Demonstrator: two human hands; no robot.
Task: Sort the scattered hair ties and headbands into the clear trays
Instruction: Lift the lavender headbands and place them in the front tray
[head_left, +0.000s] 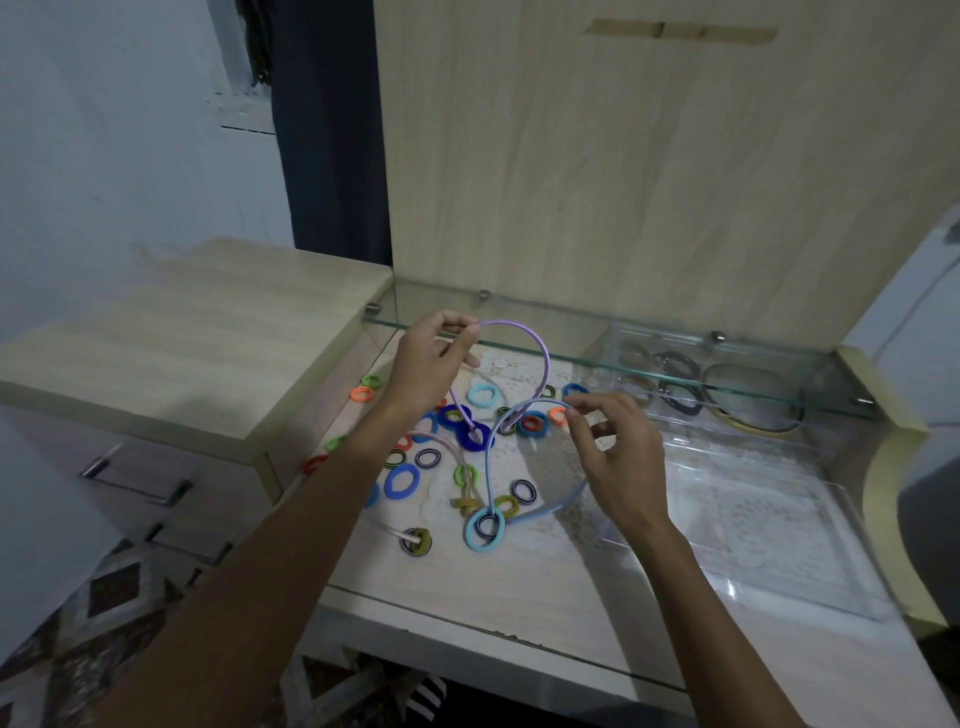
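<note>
Headband (540, 358) end pinched in left grip (441, 358).

Both bare forearms reach in from the bottom of the frame, slanting up toward the middle. The left hand (428, 364) sits higher, just left of centre, back of the hand toward us, thumb and forefinger pinched together at its upper right. The right hand (615, 457) hangs lower, right of centre, wrist bent, fingers curled loosely downward, thumb and forefinger tips drawn close at its upper left.
</note>
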